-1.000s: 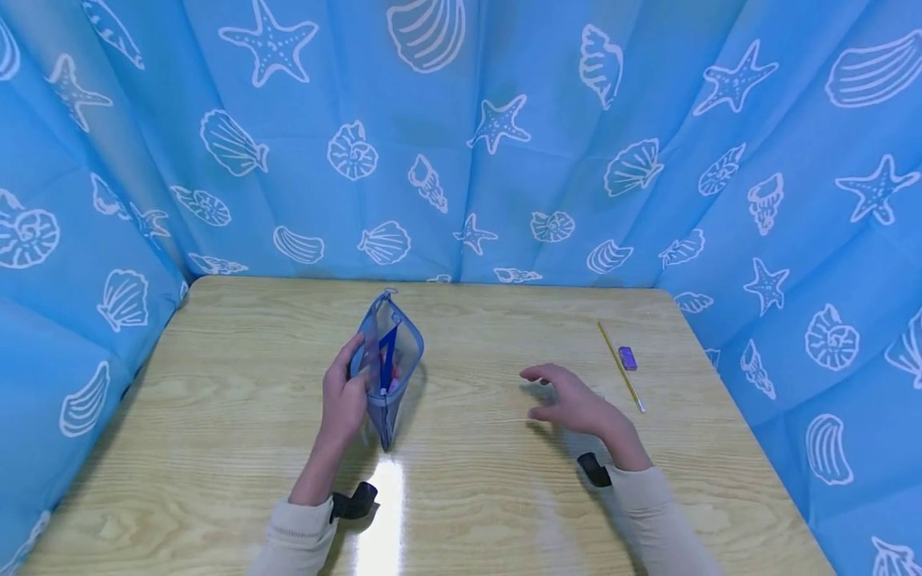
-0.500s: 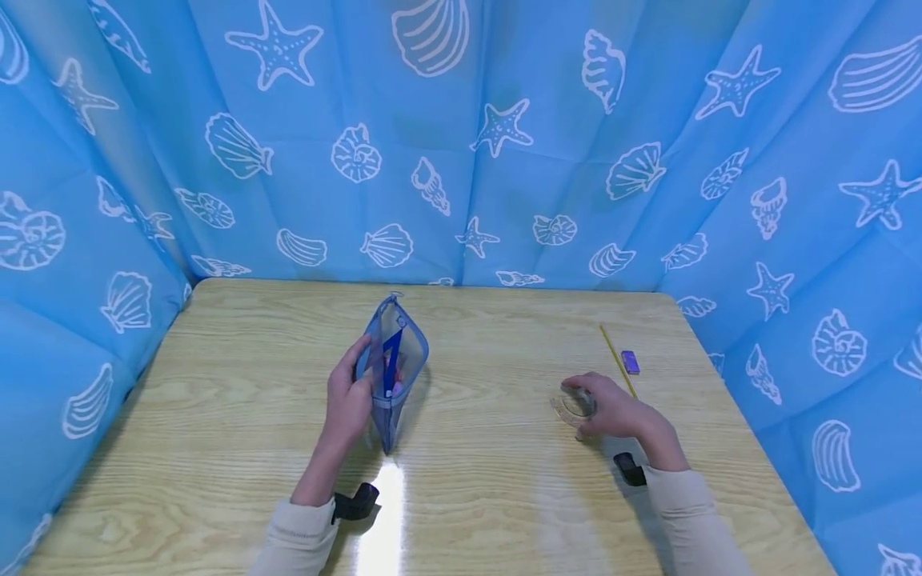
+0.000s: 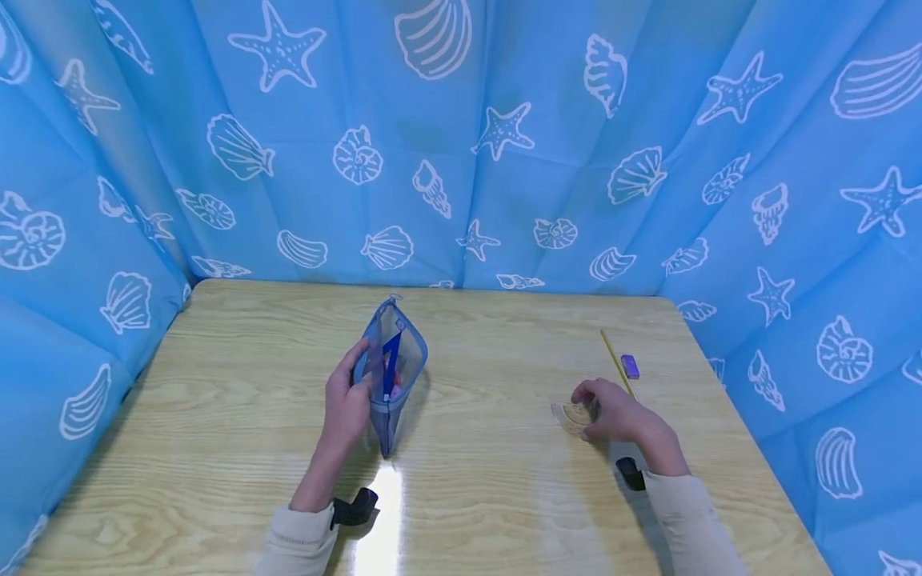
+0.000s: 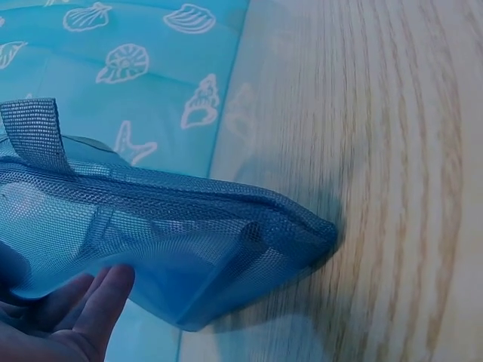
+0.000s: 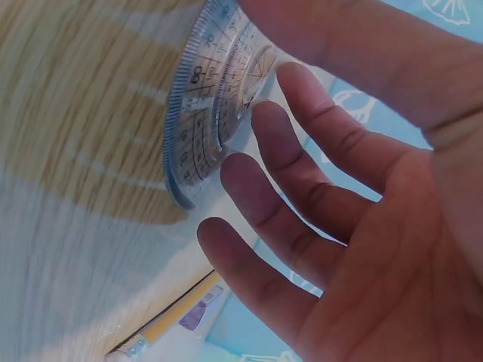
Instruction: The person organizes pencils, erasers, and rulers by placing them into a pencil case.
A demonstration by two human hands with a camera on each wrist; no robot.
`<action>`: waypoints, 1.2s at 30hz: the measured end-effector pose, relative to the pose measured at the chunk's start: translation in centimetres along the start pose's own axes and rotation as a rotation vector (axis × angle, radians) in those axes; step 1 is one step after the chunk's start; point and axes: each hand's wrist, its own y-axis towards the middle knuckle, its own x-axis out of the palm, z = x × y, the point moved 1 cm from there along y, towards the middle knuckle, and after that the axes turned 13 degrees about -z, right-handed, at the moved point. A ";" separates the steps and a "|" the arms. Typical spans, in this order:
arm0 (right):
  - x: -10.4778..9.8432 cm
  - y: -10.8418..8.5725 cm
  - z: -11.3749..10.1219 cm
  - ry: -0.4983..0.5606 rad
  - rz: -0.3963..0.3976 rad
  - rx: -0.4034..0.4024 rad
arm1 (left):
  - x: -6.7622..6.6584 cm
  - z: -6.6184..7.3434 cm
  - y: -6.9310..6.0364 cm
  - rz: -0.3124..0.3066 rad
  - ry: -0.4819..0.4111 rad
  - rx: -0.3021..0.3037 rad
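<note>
In the head view, my left hand point(image 3: 348, 404) grips the near-left side of a blue mesh pencil case point(image 3: 410, 352), whose zipped top gapes. A blue set square point(image 3: 391, 364) stands inside, with something small and pink beside it. The left wrist view shows the fingers point(image 4: 106, 305) against the mesh pouch point(image 4: 173, 249). My right hand point(image 3: 621, 416) pinches a clear protractor point(image 3: 569, 416) at its right side between thumb and fingers. In the right wrist view, the protractor point(image 5: 200, 113) tilts over the table, its far part hidden behind the thumb.
Right of the right hand lie a yellow pencil point(image 3: 615, 356) and a purple eraser point(image 3: 630, 366). The wooden table point(image 3: 468, 496) ends at a blue shell-print curtain point(image 3: 461, 160) behind and on both sides.
My right hand has moved right and slightly nearer, its thumb and fingers now around the protractor, which has come into sight. The left hand stays on the pencil case.
</note>
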 end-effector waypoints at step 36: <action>0.3 -1.0 -0.8 0.035 0.073 -0.018 | 0.1 -0.1 -0.1 -0.003 0.001 -0.030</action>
